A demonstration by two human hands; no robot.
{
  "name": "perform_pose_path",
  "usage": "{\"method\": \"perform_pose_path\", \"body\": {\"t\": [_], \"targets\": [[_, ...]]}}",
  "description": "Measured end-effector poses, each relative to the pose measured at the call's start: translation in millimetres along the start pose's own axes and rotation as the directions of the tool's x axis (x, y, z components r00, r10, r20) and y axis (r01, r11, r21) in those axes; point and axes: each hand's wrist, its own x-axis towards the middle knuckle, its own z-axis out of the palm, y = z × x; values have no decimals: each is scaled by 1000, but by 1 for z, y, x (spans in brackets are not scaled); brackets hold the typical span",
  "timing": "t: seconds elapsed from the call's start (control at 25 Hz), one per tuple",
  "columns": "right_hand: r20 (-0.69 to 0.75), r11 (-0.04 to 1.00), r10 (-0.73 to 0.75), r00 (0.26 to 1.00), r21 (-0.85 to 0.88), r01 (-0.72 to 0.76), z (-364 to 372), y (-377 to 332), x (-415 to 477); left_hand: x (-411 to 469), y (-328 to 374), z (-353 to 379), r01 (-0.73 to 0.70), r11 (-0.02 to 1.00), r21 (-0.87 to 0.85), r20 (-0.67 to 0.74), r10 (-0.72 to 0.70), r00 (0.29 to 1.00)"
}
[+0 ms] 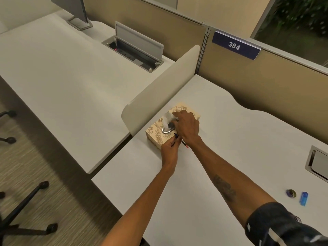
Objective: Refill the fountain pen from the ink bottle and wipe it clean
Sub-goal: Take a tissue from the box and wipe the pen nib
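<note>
The right hand [188, 126] pinches a white tissue [167, 119] rising from the patterned tissue box [156, 134] by the desk's [230, 139] left edge. The left hand [170, 148] grips what seems the fountain pen [177, 137], fingers closed, touching the box.

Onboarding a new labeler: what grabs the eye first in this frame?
Mid-desk, the right hand pulls a white tissue from a patterned tissue box beside the low divider. Just nearer, the left hand holds a pen. On the back partition, a blue "384" sign stands out.
</note>
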Motion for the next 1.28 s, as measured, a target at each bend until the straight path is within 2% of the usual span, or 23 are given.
{"method": "perform_pose_path", "body": {"t": [0.16,0.32,0.56,0.68,0.84,1.04,1.28], "targets": [[-21,999,14,1000,41,-13,-4,-5,1,2,1,0,16,1000,-7,-18,-16,1000],[-5,985,51,999,162,-50,-15,-7,-4,1,3,1,28,999,-28,-17,-28,999],[0,960,-10,1000,281,9,-33,-12,-9,2,1,1,35,999,11,-5,-35,999],[-28,950,-33,999,310,40,-43,-13,-9,0,4,2,32,999,-10,-11,-32,999],[-59,946,0,998,323,19,-58,-10,-9,-2,5,2,27,998,-59,-11,-28,1000],[-101,933,46,994,360,-6,-67,-7,-15,-1,4,1,30,999,-36,3,-30,1000],[-126,939,-1,992,341,44,-75,-4,-30,-1,3,2,30,998,-49,11,-29,1000]]}}
